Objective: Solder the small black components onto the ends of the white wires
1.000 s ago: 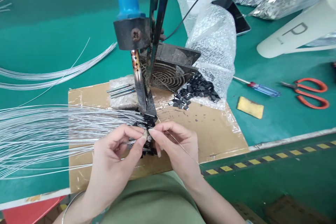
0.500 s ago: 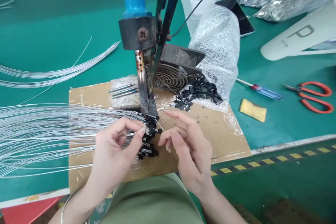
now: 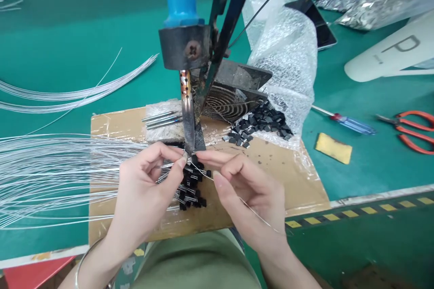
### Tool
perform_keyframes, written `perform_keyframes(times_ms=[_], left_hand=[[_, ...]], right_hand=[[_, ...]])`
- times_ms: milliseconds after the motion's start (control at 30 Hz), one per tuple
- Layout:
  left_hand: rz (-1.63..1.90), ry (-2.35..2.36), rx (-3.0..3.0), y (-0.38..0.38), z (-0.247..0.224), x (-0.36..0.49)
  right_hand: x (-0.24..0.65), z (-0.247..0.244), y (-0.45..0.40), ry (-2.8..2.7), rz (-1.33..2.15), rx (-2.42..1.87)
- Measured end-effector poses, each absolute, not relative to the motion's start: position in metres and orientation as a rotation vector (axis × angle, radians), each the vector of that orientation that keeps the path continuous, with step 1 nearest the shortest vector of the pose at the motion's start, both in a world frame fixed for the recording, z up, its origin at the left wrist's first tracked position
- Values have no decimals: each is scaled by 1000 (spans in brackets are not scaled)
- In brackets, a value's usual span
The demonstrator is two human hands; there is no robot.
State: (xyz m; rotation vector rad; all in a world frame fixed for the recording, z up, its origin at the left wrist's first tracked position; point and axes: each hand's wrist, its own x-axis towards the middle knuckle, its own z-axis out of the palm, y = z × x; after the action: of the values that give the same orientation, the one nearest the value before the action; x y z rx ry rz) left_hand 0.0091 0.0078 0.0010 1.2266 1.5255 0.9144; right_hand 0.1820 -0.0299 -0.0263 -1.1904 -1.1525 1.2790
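Observation:
My left hand [image 3: 144, 185] is closed in a pinch under the soldering iron [image 3: 189, 119], holding a thin white wire whose end is mostly hidden by the fingertips. The blue-handled iron is clamped upright with its tip pointing down. My right hand [image 3: 252, 189] is closed on a thin solder wire [image 3: 203, 172], which runs through the palm and out toward the wrist. Its index finger stretches to the iron's tip, close to the left fingertips. Below both hands lie the black-capped ends [image 3: 191, 196] of a bundle of white wires [image 3: 57, 169].
Cardboard [image 3: 271, 180] covers the work spot. Behind it are a fan [image 3: 230, 99], a pile of small black parts [image 3: 264, 122] and bubble wrap [image 3: 288, 58]. A yellow sponge [image 3: 334, 148], screwdriver [image 3: 354, 125] and red-handled scissors [image 3: 417, 131] lie right. More white wires [image 3: 111, 88] lie back left.
My left fingertips have moved up to the iron's tip. My right hand has turned, its index finger now reaching left to the tip. The view has shifted slightly.

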Motion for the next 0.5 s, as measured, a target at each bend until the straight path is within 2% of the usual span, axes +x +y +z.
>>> perform_keyframes(times_ms=[500], left_hand=[[957, 1523, 1226, 18, 6, 12]], right_hand=[[175, -26, -20, -1000, 1272, -1162]])
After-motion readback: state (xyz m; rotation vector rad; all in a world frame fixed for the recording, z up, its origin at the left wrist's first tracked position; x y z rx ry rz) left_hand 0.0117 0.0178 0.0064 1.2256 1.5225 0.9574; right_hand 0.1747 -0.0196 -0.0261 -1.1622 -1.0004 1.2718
